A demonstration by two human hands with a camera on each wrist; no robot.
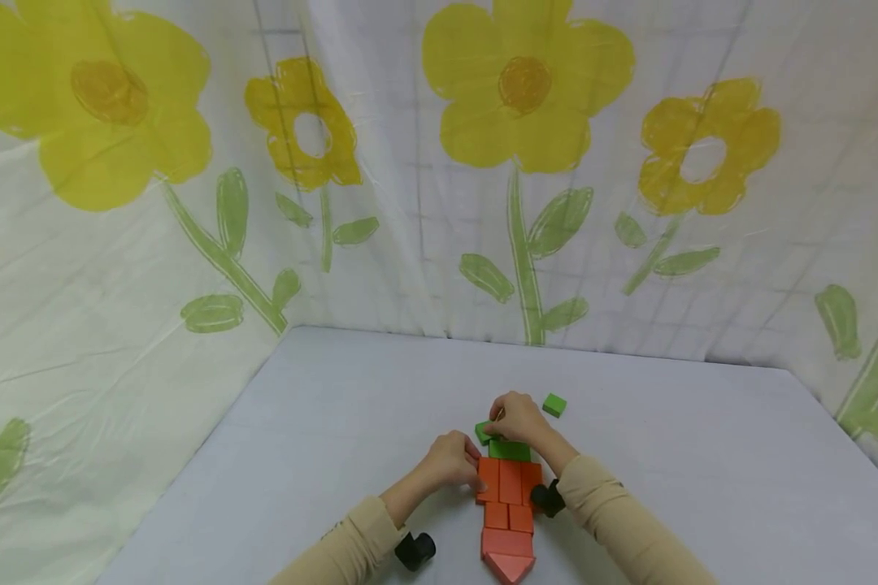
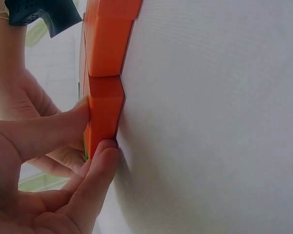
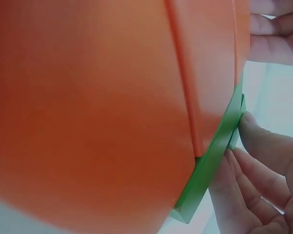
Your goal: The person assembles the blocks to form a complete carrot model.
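Left hand: I see my left hand [image 1: 452, 461] against the left edge of the orange blocks [image 1: 508, 497]; in the left wrist view the thumb and a finger [image 2: 95, 173] pinch one orange block [image 2: 104, 117] at its side.
Right hand: my right hand [image 1: 518, 418] sits at the top of the figure, fingers curled round a small green block [image 1: 482, 432]; the right wrist view shows fingertips [image 3: 263, 141] touching the green edge [image 3: 210, 168].
Orange blocks: they lie flat on the table [image 1: 300, 422], packed together in a long column that narrows to a pointed pink-orange piece [image 1: 509, 566] at the near end.
Wide green block: it lies across the top of the orange column [image 1: 510, 450], touching it, just below my right hand.
Loose green block: one more green block [image 1: 554, 405] lies apart, just to the right of my right hand.
Wrist cameras: a black unit shows under each sleeve [image 1: 415, 550].
Backdrop: white cloth with yellow flowers [image 1: 524, 85] hangs behind the table.
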